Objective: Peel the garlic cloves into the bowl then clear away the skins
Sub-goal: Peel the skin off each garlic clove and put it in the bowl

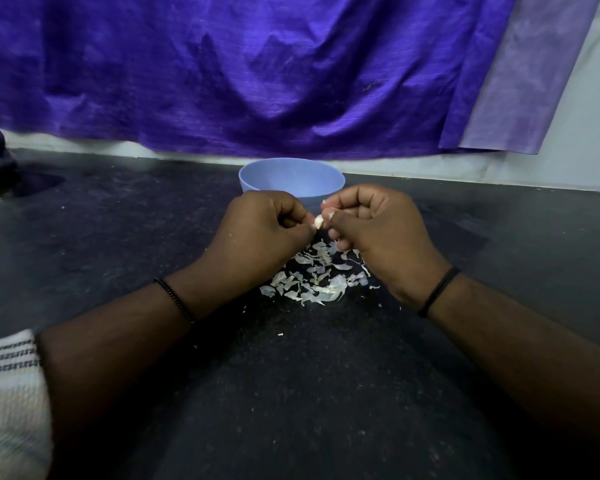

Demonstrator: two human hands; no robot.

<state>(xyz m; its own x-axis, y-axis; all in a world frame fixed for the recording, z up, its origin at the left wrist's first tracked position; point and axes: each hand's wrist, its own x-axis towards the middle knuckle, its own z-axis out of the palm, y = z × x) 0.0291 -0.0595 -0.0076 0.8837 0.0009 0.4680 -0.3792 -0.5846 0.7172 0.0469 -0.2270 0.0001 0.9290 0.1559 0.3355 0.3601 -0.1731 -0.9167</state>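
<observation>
A small white garlic clove (318, 221) sits between my two hands, just in front of the light blue bowl (291, 176). My left hand (264, 233) pinches the clove from the left with curled fingers. My right hand (374, 226) pinches it from the right, and a bit of white skin sticks up at its fingertips. A pile of papery garlic skins (312, 278) lies on the dark counter (291, 375) below and between my wrists. The bowl's inside is hidden from this angle.
A purple cloth (257, 71) hangs along the wall behind the bowl. A dark sink recess (21, 183) lies at the far left of the counter. Small skin flecks (280, 335) are scattered on the counter near me.
</observation>
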